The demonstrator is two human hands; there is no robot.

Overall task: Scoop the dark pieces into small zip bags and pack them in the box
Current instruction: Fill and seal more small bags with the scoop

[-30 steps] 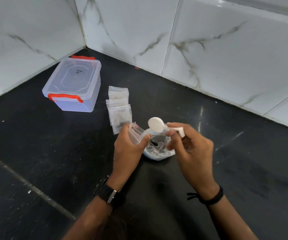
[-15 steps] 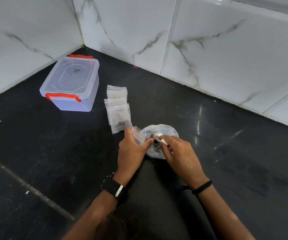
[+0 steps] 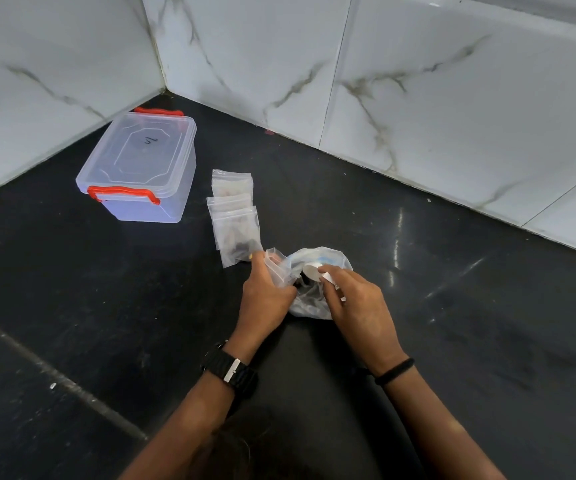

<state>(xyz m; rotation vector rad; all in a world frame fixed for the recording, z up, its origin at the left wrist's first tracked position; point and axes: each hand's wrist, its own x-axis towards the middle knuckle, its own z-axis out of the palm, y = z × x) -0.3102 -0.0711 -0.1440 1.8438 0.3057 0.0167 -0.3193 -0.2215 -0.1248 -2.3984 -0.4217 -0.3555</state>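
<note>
My left hand (image 3: 265, 296) pinches a small clear zip bag (image 3: 277, 268) at the left edge of a crumpled clear plastic bag (image 3: 317, 282) that holds the dark pieces (image 3: 309, 292). My right hand (image 3: 355, 303) grips a white scoop (image 3: 312, 270), whose bowl is down inside the big bag's mouth. Several filled small zip bags (image 3: 236, 221) lie overlapped in a row just beyond my left hand. The clear box (image 3: 141, 168) with red latches stands farther left, its lid on.
Everything rests on a black stone floor (image 3: 72, 306) in a corner of white marble-tiled walls (image 3: 418, 98). A pale seam line crosses the floor at lower left. I wear a black watch on the left wrist and a black band on the right.
The scoop was held above the big bag a second ago; my right hand has lowered it into the bag. My left hand kept the small zip bag beside the opening.
</note>
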